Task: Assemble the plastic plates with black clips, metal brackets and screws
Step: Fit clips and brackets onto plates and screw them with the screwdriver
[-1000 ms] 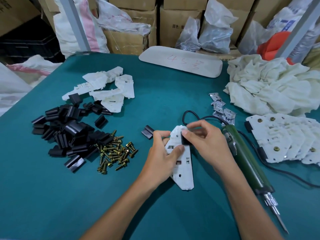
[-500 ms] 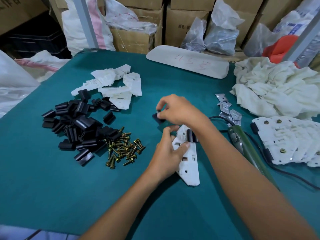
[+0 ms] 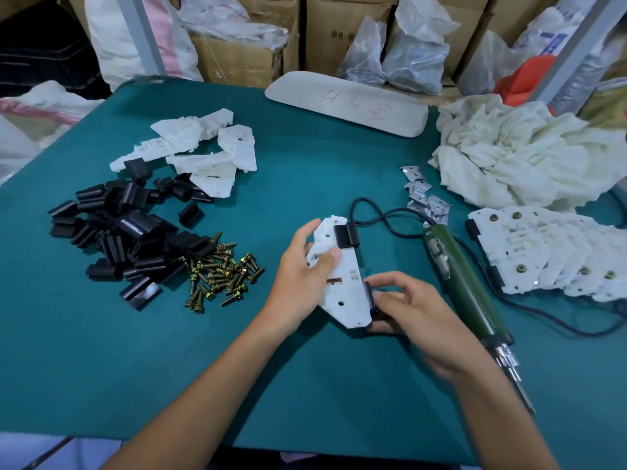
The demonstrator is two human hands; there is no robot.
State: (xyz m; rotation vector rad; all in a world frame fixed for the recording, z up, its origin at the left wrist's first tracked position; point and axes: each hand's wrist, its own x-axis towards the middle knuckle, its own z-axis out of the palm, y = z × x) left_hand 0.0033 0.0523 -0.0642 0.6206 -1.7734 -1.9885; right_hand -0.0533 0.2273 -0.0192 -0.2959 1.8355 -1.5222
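A white plastic plate (image 3: 342,286) lies on the green table in front of me, held by my left hand (image 3: 302,273) with the thumb on its face. One black clip (image 3: 346,235) sits on the plate's upper right edge. My right hand (image 3: 407,310) pinches a second black clip (image 3: 369,296) against the plate's lower right edge. A pile of black clips (image 3: 122,239) lies at the left, brass screws (image 3: 220,269) beside it, bare white plates (image 3: 200,154) behind. Metal brackets (image 3: 424,195) lie right of centre.
A green electric screwdriver (image 3: 464,286) with a black cord lies right of my hands, tip toward me. Finished plates (image 3: 543,252) are stacked at the right edge. A crumpled white cloth (image 3: 522,154), a long pale board (image 3: 346,103) and cardboard boxes stand behind.
My right hand reached left, picked up a loose black clip from the table, and brought it back to the plate's lower right edge. The left hand kept hold of the plate.
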